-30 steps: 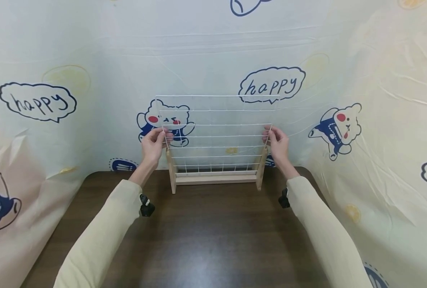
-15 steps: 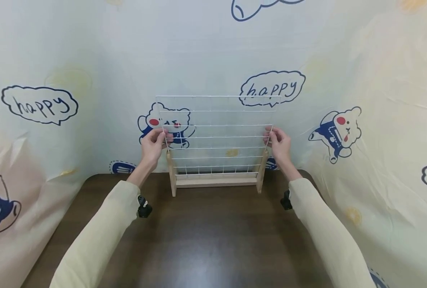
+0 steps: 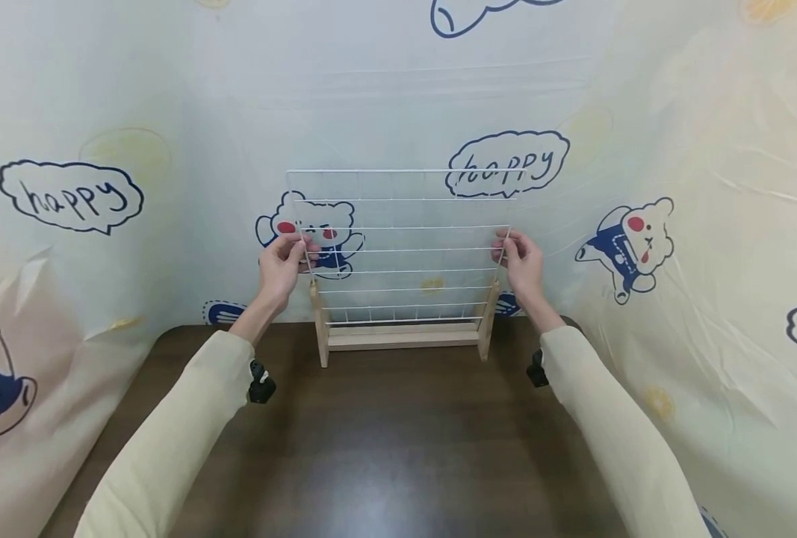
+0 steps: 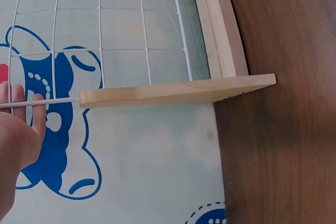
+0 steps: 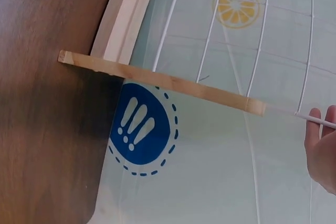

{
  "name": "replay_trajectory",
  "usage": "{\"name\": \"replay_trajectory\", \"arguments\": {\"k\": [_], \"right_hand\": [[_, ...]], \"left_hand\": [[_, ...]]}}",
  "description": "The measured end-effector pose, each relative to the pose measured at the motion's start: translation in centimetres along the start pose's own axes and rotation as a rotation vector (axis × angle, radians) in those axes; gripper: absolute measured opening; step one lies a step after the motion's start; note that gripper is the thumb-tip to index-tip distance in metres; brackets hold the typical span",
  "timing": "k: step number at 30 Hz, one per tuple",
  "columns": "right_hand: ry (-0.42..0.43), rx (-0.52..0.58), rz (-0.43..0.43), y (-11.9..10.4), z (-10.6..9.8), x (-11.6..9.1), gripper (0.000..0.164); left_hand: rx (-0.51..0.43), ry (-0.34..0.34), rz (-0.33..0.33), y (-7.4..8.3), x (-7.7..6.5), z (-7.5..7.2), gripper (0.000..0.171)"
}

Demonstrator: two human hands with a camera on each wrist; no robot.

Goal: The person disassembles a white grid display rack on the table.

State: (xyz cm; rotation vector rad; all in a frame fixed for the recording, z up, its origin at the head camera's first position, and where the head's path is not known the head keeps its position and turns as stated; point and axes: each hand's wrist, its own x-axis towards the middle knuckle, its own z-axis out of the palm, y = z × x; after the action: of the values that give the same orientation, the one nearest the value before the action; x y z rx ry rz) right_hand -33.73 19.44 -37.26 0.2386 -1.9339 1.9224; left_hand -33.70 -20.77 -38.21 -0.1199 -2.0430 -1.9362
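A white wire grid panel (image 3: pixel 398 171) stands upright in a wooden stand at the back of the table. The stand has a pale crossbar (image 3: pixel 405 342) between a left wooden side piece (image 4: pixel 173 92) and a right wooden side piece (image 5: pixel 163 81). My left hand (image 3: pixel 279 267) pinches the grid's left edge wire just above the stand. Opposite it, my right hand (image 3: pixel 524 267) pinches the right edge wire at about the same height. Only part of each hand shows in its wrist view, where the edge wire runs across the fingers.
The dark brown table (image 3: pixel 385 441) stretches in front of the stand. Behind and around it hangs a pale cloth (image 3: pixel 398 112) printed with bears and the word "happy". A small black device (image 3: pixel 261 382) sits at the left wrist, another (image 3: pixel 537 368) at the right.
The grid's top wires now appear slightly higher, while the wooden stand has stayed in place. My left hand has shifted a little up and left; the right hand has barely moved.
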Motion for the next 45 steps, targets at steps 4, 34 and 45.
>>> {"name": "replay_trajectory", "arguments": {"k": [4,34,45], "right_hand": [[-0.01,-0.015,-0.003,-0.3,-0.1,0.2,0.025],[-0.026,-0.017,0.038,-3.0,-0.2,1.1,0.024],[-0.021,0.029,0.04,-3.2,-0.2,1.4,0.022]], "left_hand": [[0.01,0.005,-0.006,0.3,0.1,0.1,0.027],[0.015,0.015,0.012,2.4,0.8,0.0,0.027],[0.052,0.002,0.014,3.1,0.7,-0.4,0.028]]}}
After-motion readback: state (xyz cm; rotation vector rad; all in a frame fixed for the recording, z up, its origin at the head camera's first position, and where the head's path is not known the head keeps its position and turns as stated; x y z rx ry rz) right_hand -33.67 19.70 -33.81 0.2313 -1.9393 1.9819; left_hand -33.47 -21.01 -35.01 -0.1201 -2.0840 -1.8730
